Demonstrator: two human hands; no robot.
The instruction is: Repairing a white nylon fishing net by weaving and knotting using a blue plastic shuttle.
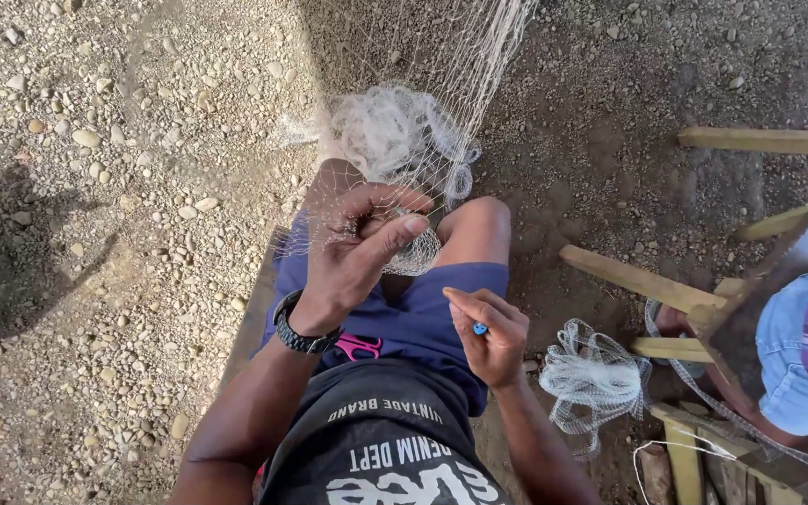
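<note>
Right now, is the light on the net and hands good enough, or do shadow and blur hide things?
Head view: hard sun on the gravel at left, while the left hand, right hand and net sit in shade; the focus is sharp, but the fine mesh blends into the pale ground.

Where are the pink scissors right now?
The pink scissors lie on the person's lap in the head view, just beside the watch on the left hand.

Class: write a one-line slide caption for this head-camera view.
Seated over gravel, left hand pinches white fishing net while right hand grips a blue tool.
</note>
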